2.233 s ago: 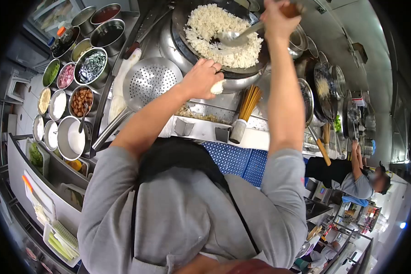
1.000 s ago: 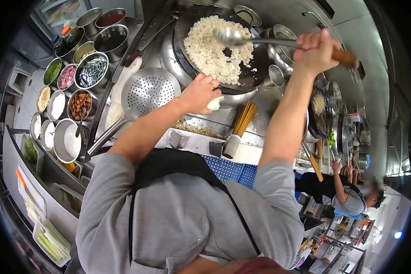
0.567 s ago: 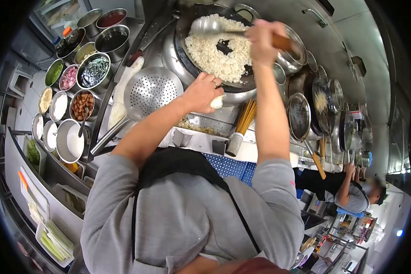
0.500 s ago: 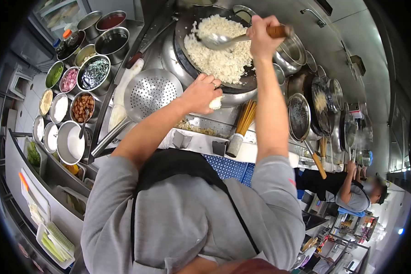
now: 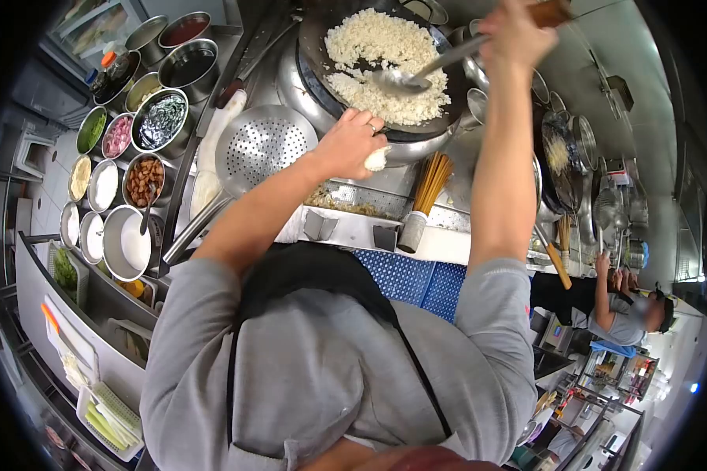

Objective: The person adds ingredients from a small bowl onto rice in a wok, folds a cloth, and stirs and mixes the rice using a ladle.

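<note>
My right hand [image 5: 518, 38] is wrapped round the wooden-ended handle of a metal ladle [image 5: 404, 82]. The ladle's bowl rests in cooked white rice [image 5: 385, 39], loose grains spread in a dark wok [image 5: 316, 38] on the stove. At the wok's near rim, my left hand [image 5: 352, 147] is closed round a bunched white cloth [image 5: 376, 160]; its fingertips and whatever part of the wok lies under them are hidden. Beside my left forearm lies a perforated strainer [image 5: 263, 149], its long handle slanting towards me. A bamboo brush [image 5: 429, 188] stands right of that hand.
Metal bowls of ingredients crowd the left side, among them diced brown meat [image 5: 144, 182] and white powder [image 5: 130, 245]. Pans and a wok [image 5: 559, 149] line the right. A co-worker [image 5: 617, 314] stands further off on the right.
My right hand has moved up and right, drawing the ladle's bowl to the right through the rice. The rice has parted, showing dark wok between portions. My left hand keeps its grip.
</note>
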Demonstrator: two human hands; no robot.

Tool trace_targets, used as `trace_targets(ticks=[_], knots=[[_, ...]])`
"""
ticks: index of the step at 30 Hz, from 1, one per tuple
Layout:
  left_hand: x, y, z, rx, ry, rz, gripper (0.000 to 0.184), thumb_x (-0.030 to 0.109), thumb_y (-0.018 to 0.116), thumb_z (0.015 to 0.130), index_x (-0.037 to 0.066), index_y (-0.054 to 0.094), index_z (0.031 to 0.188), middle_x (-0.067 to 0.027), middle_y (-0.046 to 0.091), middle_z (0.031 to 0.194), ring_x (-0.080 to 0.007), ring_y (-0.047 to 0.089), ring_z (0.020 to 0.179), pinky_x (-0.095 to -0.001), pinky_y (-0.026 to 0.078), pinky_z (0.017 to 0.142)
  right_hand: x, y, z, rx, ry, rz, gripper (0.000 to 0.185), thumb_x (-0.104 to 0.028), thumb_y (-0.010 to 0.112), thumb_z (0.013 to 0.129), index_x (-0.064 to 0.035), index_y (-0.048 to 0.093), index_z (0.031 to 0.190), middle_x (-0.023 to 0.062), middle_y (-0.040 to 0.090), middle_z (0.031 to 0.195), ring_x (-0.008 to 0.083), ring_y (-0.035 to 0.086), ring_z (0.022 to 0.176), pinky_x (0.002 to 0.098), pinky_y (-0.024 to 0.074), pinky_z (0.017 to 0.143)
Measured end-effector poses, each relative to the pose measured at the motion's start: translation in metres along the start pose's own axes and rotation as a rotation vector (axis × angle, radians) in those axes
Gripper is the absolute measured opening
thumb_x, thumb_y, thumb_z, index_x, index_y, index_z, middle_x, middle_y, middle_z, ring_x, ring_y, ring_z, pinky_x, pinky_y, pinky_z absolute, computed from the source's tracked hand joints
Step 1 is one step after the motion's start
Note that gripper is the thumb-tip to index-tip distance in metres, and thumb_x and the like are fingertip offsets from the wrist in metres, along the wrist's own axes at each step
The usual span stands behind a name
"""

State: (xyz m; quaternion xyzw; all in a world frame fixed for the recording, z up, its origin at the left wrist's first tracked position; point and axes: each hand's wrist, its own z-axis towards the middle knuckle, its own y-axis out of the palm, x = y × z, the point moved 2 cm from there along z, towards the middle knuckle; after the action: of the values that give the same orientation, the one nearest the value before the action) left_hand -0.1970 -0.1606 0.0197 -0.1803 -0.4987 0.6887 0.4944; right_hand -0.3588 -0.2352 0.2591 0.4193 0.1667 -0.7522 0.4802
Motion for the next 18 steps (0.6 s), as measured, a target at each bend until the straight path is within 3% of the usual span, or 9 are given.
trace_targets(ticks=[1,3,5,7,11,13,14,17,18], knots=[[-0.002,0.002,0.001,0.021,-0.006,0.003,0.047,0.031,0.078,0.057,0.008,0.071,0.098,-0.0091,0.058,0.108,-0.0267,0.050,0.108,-0.0394,0.037,0.096,-0.024,-0.009,-0.002,-0.236,0.049,0.319,0.021,0.000,0.064,0.083,-0.0055,0.049,0.070,0.0017,0.044,0.051,0.0115,0.039,0.038,0.0296,0.0387,0.038],[-0.002,0.001,0.002,0.027,-0.034,-0.037,0.048,0.031,0.078,0.057,0.008,0.071,0.098,-0.0097,0.058,0.107,-0.0269,0.049,0.109,-0.0398,0.036,0.098,-0.060,-0.022,-0.053,-0.389,-0.070,0.414,0.022,0.005,0.060,0.083,-0.0057,0.045,0.070,0.0018,0.041,0.051,0.0116,0.034,0.038,0.0308,0.0369,0.039],[-0.001,0.004,0.000,0.039,-0.020,-0.037,0.048,0.031,0.078,0.057,0.008,0.071,0.098,-0.0101,0.058,0.106,-0.0272,0.049,0.110,-0.0403,0.036,0.099,0.011,-0.016,-0.084,-0.074,-0.057,0.279,0.025,0.007,0.058,0.083,-0.0060,0.042,0.070,0.0020,0.040,0.049,0.0129,0.036,0.038,0.0310,0.0379,0.040],[-0.003,-0.002,0.003,-0.003,-0.020,-0.030,0.046,0.032,0.077,0.056,0.009,0.070,0.095,-0.0115,0.056,0.109,-0.0299,0.049,0.110,-0.0430,0.036,0.099,0.066,-0.028,-0.061,-0.003,-0.155,0.253,0.025,0.005,0.061,0.082,-0.0053,0.042,0.070,0.0046,0.045,0.050,0.0161,0.045,0.040,0.0353,0.0445,0.042],[0.002,-0.004,-0.002,-0.047,-0.024,-0.027,0.047,0.032,0.078,0.057,0.008,0.071,0.098,-0.0110,0.057,0.109,-0.0285,0.049,0.111,-0.0419,0.036,0.099,-0.016,-0.020,-0.003,0.063,0.043,0.065,0.028,0.002,0.065,0.081,-0.0088,0.043,0.068,0.0024,0.043,0.048,0.0157,0.045,0.040,0.0302,0.0422,0.042],[0.001,-0.004,0.000,-0.027,-0.037,-0.040,0.048,0.032,0.079,0.057,0.008,0.071,0.099,-0.0107,0.057,0.108,-0.0278,0.049,0.112,-0.0415,0.036,0.099,-0.057,-0.058,-0.002,-0.422,0.183,0.410,0.028,0.001,0.062,0.083,-0.0102,0.042,0.067,0.0013,0.041,0.047,0.0151,0.042,0.038,0.0300,0.0430,0.042],[0.001,-0.002,0.001,-0.004,-0.037,-0.054,0.048,0.032,0.079,0.057,0.008,0.071,0.098,-0.0106,0.057,0.108,-0.0279,0.049,0.112,-0.0416,0.036,0.099,-0.072,-0.060,-0.031,-0.374,0.022,0.389,0.033,0.000,0.062,0.084,-0.0095,0.041,0.060,0.0032,0.045,0.046,0.0149,0.044,0.034,0.0293,0.0404,0.038],[0.005,0.003,-0.003,0.028,-0.032,-0.052,0.048,0.032,0.080,0.057,0.008,0.071,0.097,-0.0109,0.057,0.109,-0.0284,0.048,0.111,-0.0417,0.036,0.098,0.046,-0.063,-0.067,0.061,-0.161,0.230,0.030,0.001,0.063,0.081,-0.0085,0.042,0.062,0.0046,0.047,0.047,0.0157,0.044,0.035,0.0323,0.0421,0.038],[0.001,0.000,-0.001,0.001,-0.029,-0.048,0.047,0.032,0.080,0.057,0.008,0.071,0.096,-0.0112,0.057,0.110,-0.0285,0.049,0.111,-0.0416,0.036,0.098,0.048,-0.059,-0.050,-0.007,-0.137,0.219,0.030,-0.001,0.062,0.083,-0.0086,0.042,0.062,0.0048,0.046,0.046,0.0164,0.044,0.035,0.0332,0.0442,0.039]])
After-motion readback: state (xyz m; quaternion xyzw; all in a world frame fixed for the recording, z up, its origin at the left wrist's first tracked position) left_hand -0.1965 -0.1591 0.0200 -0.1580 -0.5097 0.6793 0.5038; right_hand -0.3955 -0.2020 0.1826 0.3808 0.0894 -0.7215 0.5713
